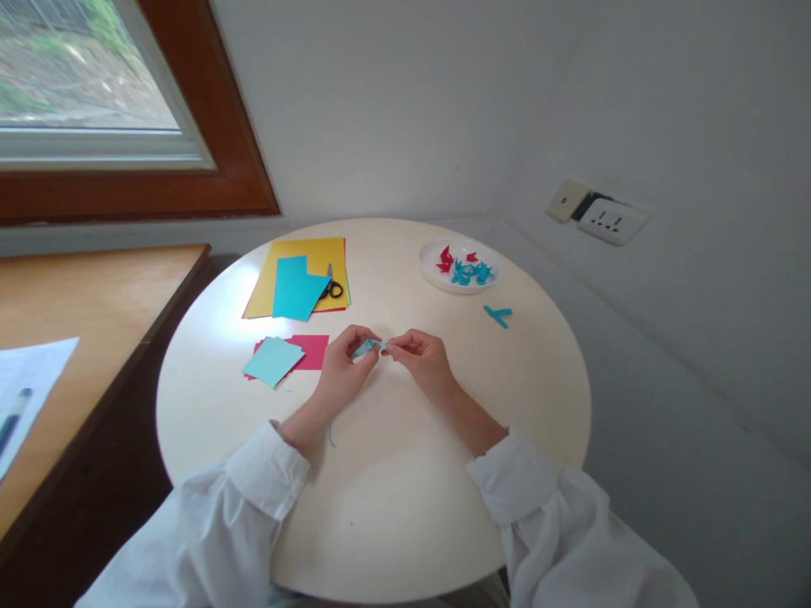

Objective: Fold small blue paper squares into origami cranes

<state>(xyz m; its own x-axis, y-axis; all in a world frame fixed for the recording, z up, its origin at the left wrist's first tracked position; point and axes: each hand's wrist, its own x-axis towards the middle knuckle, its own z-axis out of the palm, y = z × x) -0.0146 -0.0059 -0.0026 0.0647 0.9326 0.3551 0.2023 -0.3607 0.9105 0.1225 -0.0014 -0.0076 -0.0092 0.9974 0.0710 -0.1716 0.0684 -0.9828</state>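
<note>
Between my hands, over the middle of the round table, is a small light-blue folded paper piece [364,347]. My left hand [345,365] is closed on its body, thumb and fingers pinching it and hiding much of it. The fingertips of my right hand [424,361] pinch its right end. To the left of my left hand lie light-blue paper squares [274,361] on top of red paper squares [312,351]. A thin blue paper strip [331,436] rests on the tabletop just below my left wrist.
Yellow paper sheets [257,295] at the back left carry blue paper pieces [295,291] and black-handled scissors [334,290]. Small red and blue folded papers [465,272] lie in a white dish [437,282]. Blue strips [498,316] lie before it on the white table [405,507].
</note>
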